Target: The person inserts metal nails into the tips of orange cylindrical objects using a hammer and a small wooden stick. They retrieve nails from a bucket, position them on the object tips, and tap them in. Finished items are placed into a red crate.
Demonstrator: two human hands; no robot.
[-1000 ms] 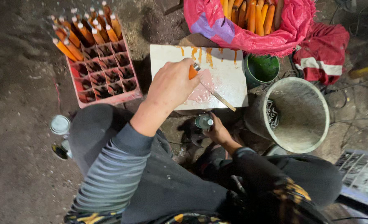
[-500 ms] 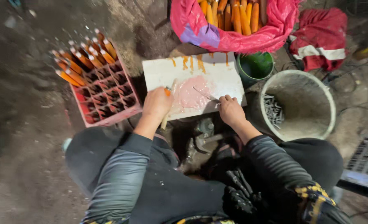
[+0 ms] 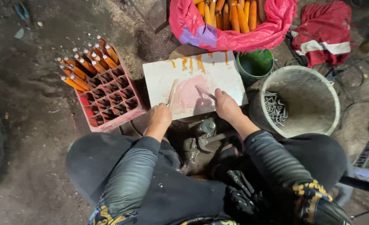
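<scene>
Left hand [image 3: 159, 118] clamped on a pale stick [image 3: 172, 92] lying on the white board [image 3: 217, 68]; right hand [image 3: 227, 106] pinches a thin tool [image 3: 204, 92] over the board's pink smear. Hands apart; red crate [image 3: 109, 100] of orange tubes left, grey bucket [image 3: 313, 79] right

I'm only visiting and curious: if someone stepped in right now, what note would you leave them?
Left hand: holds a thin stick on the white board.
Right hand: holds a second stick over the board's pink smear.
Red crate, left of the board: orange tubes fill its far rows; near cells empty.
Pink sack beyond the board: many more orange tubes.
Green pot and a bucket with metal pieces stand right.
Done: far rows filled. Left: the empty cells.
</scene>
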